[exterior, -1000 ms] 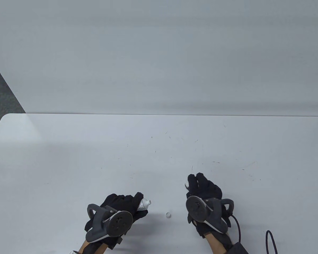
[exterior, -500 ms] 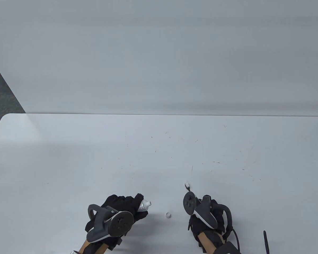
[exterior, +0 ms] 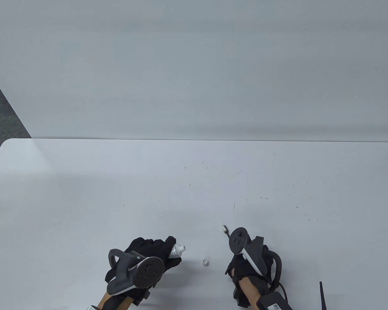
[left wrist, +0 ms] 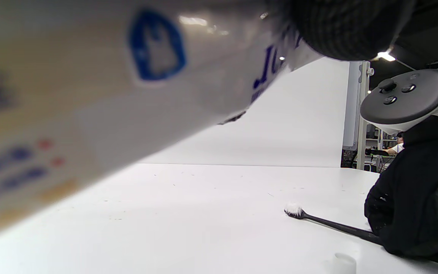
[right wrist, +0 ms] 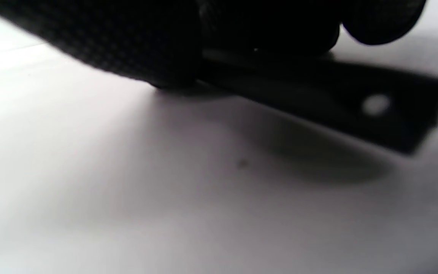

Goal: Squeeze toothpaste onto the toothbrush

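Observation:
My left hand (exterior: 163, 255) grips a white toothpaste tube (exterior: 177, 250). Its open nozzle points right, just above the table. The tube fills the left wrist view (left wrist: 89, 95). Its small white cap (exterior: 206, 263) lies on the table between my hands and also shows in the left wrist view (left wrist: 344, 263). My right hand (exterior: 237, 264) holds the handle of a black toothbrush low on the table. The white bristle head (exterior: 224, 228) sticks out toward the far left, bristles up (left wrist: 294, 210). In the right wrist view my fingers (right wrist: 242, 30) press on the handle's end (right wrist: 356, 102).
The white table (exterior: 194, 180) has small dark scratches across its middle. A white wall panel (exterior: 194, 71) stands behind its far edge. A black cord (exterior: 321, 294) lies at the bottom right beside my right wrist.
My right hand has pulled back toward me and rolled onto its side, so the toothbrush head now shows beyond it, a little further left. My left hand and the cap have not moved.

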Demonstrator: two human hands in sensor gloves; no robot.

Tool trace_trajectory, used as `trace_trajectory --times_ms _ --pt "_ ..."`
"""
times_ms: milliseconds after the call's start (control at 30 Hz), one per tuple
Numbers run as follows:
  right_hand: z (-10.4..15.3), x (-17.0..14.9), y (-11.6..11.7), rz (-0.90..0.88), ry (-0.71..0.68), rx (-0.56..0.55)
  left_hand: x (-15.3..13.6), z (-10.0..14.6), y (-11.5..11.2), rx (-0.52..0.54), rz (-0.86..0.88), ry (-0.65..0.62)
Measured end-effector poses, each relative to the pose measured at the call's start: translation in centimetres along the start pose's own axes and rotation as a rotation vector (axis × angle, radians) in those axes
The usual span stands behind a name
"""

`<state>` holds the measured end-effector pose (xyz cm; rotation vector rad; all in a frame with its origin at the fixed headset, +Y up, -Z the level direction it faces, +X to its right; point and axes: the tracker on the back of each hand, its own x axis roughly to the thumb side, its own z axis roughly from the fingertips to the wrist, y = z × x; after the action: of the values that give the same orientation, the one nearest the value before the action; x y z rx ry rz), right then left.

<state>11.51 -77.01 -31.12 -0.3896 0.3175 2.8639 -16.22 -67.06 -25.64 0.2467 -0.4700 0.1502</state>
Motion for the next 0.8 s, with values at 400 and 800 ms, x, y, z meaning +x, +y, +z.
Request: trace_trajectory --times_ms 400,800 --pt "0.4 -0.8 -1.8 -0.107 -0.088 -0.069 -0.2 0.1 0.0 0.001 0.005 -0.003" --pt "8.9 1.1 -8.5 -0.545 -0.722 -0.509 -0.9 0.3 0.5 0.082 0.075 0.032"
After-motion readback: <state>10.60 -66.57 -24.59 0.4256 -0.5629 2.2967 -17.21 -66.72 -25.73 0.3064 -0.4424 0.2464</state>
